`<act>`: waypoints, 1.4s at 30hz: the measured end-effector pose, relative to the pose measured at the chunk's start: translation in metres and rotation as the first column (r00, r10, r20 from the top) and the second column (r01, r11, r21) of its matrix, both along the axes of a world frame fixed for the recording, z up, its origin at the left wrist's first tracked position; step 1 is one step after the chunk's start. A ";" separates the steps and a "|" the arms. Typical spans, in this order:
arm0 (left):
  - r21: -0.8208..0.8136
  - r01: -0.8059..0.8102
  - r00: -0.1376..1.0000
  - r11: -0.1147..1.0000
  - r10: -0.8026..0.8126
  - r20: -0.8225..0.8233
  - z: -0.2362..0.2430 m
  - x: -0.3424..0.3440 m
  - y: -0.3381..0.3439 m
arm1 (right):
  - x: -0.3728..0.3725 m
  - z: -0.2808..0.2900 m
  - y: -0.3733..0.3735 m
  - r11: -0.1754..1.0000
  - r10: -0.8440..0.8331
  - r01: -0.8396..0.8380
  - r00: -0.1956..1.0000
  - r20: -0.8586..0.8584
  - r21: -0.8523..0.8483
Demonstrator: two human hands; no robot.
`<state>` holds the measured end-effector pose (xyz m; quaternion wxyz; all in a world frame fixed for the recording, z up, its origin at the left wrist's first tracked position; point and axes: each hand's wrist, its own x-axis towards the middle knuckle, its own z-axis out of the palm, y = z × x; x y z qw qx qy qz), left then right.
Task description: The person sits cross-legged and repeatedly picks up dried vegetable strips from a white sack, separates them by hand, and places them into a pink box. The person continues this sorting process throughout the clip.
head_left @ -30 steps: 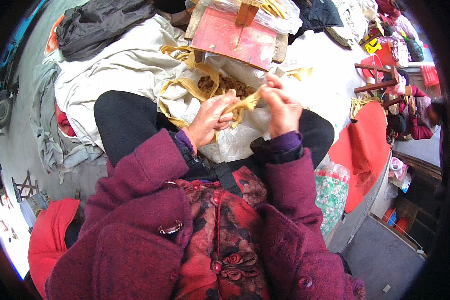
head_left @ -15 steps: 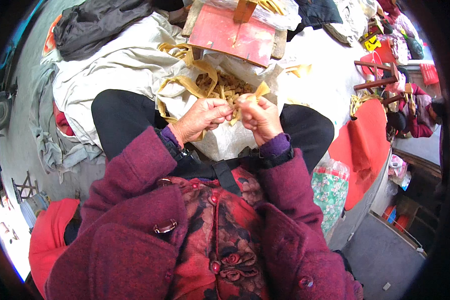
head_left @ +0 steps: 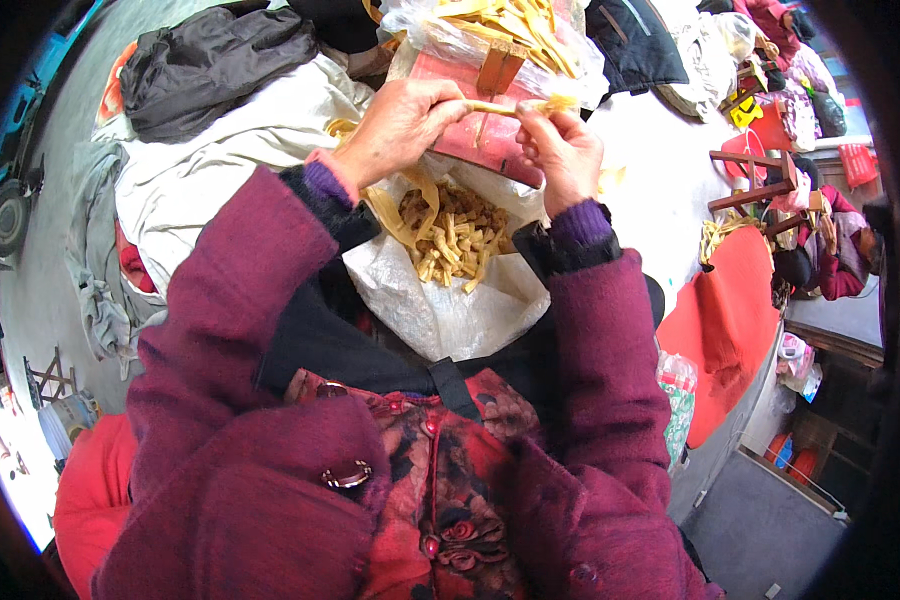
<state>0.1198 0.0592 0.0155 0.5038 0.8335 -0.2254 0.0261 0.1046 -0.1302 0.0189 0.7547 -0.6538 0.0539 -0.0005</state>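
Both my hands are raised in front of the wooden post (head_left: 500, 68) of a red board (head_left: 458, 140). A thin, tan-yellow twisted strip (head_left: 492, 108) runs between them, pulled fairly straight. My left hand (head_left: 395, 128) pinches one end between thumb and finger. The other end, with a pale frayed tip, is gripped in my right hand (head_left: 565, 158). Below them, a white woven sack (head_left: 410, 305) lies between my legs, holding many short yellow knotted pieces (head_left: 455, 240). Longer flat yellow strips (head_left: 395, 215) hang over its left side.
More yellow strips (head_left: 515, 25) lie on clear plastic beyond the board. White cloth (head_left: 210, 140) and a black garment (head_left: 195, 70) spread at the left. To the right are a red cloth (head_left: 725, 320), a small wooden stool (head_left: 755, 175) and another person in a maroon sleeve (head_left: 840, 245).
My hands have moved up and away from above the sack to the post, and farther apart, with the strip now stretched between them. The sack's contents are now uncovered.
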 end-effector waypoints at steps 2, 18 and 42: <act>0.042 -0.043 0.996 0.998 0.040 0.078 -0.005 0.006 -0.006 | 0.008 -0.007 0.005 0.974 -0.061 0.058 0.998 -0.009 -0.221; 0.103 0.222 0.967 0.970 -0.205 -0.151 -0.024 -0.114 -0.016 | -0.110 -0.002 -0.030 0.880 0.287 -0.338 0.938 -0.195 -0.333; -0.598 -0.094 0.472 0.796 -0.493 -0.731 -0.032 -0.120 -0.025 | -0.117 0.017 -0.011 0.798 0.594 -0.601 0.768 -0.241 0.049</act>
